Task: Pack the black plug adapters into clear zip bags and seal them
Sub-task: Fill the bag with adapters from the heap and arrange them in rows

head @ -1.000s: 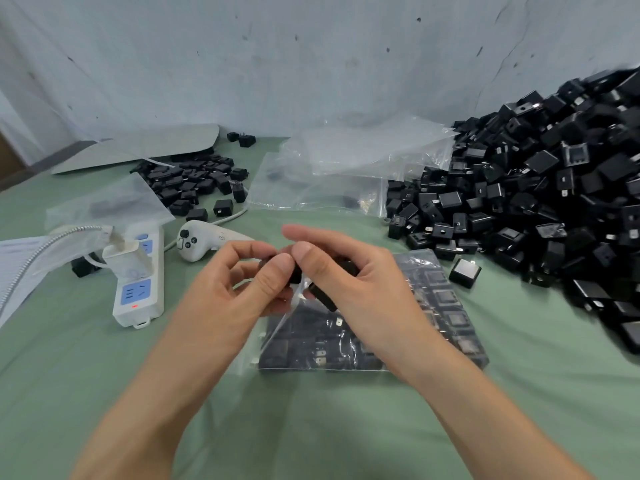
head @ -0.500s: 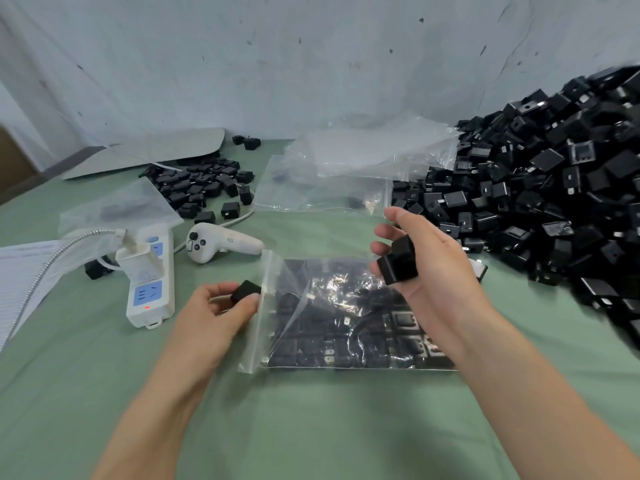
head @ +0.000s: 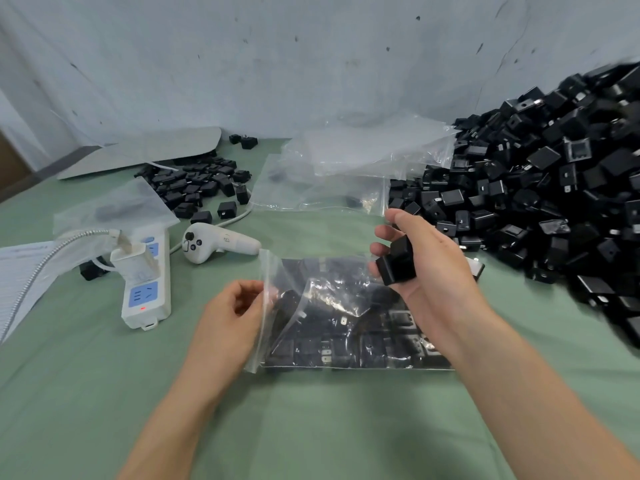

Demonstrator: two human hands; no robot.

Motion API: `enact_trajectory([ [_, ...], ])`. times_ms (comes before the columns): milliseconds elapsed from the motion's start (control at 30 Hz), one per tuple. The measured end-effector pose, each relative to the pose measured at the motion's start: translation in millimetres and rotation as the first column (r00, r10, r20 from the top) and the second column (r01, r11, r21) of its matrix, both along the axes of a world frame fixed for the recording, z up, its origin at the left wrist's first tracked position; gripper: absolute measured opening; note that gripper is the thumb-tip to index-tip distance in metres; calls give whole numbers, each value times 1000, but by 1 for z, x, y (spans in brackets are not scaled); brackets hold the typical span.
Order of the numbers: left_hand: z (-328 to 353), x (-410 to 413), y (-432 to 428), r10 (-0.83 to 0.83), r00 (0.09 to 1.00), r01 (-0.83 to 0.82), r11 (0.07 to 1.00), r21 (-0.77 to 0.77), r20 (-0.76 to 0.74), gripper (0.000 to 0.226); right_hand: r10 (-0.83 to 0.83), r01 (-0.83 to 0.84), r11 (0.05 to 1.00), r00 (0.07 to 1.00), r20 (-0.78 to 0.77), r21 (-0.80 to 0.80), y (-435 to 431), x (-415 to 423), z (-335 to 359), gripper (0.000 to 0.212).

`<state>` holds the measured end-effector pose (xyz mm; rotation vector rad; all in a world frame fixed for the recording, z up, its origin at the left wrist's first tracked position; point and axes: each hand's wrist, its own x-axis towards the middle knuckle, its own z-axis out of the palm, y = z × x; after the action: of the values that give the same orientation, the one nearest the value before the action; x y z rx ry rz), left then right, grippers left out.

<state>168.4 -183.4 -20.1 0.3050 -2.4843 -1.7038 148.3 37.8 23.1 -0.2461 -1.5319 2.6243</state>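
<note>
A clear zip bag point(head: 332, 306) lies on the green cloth in front of me, filled with rows of black plug adapters. My left hand point(head: 235, 320) pinches the bag's open left edge. My right hand point(head: 422, 271) hovers over the bag's right part and grips two black adapters point(head: 398, 265). A big heap of loose black adapters point(head: 554, 202) rises at the right. A smaller pile of adapters point(head: 197, 185) lies at the back left.
Empty clear bags point(head: 346, 168) are stacked behind the filled bag. A white power strip point(head: 147, 289) with a plugged charger and a white controller point(head: 214, 244) lie to the left. Papers point(head: 17, 271) sit at the far left, a grey wall behind.
My hands have drawn apart from the bag's mouth. The adapter seen in my left fingers half a second ago is no longer visible; that hand now pinches the bag's edge. My right hand stays lifted with adapters.
</note>
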Motion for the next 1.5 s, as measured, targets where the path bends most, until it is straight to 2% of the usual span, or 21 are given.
enact_trajectory([
  [167,6,6,-13,70,996,-62,991,121,-59,16,0,0,1000,1000,-2,10,3,0,-1,17],
  [267,12,12,-5,-16,998,26,984,174,-57,13,-4,4,1000,1000,-2,8,6,-1,-1,18],
  [433,16,14,5,-56,998,60,987,148,-34,19,-3,3,1000,1000,-4,10,5,-1,-4,17],
  [567,16,14,1,-71,996,73,997,34,-48,19,0,0,1000,1000,0,-8,7,-1,-4,15],
  [700,12,13,10,-100,995,101,993,65,-21,22,4,-3,999,1000,20,-36,8,-3,-5,13],
  [1000,11,13,8,-158,987,158,987,25,-13,17,10,-7,997,999,50,-71,6,-3,-5,11],
  [1133,13,10,1,-115,992,115,993,19,-43,22,49,-37,989,995,83,-147,6,-2,-4,16],
  [1200,11,10,7,-143,989,144,987,68,-20,26,81,-53,972,990,114,-228,7,-1,-2,22],
  [1300,7,10,13,-182,983,182,982,45,0,29,141,-86,928,982,127,-364,8,0,1,25],
  [1367,8,8,9,-152,988,154,987,50,-32,26,186,-135,903,979,89,-408,8,2,3,21],
  [1500,16,6,0,98,970,-77,992,100,-222,22,265,-235,880,964,18,-412,2,3,4,19],
])
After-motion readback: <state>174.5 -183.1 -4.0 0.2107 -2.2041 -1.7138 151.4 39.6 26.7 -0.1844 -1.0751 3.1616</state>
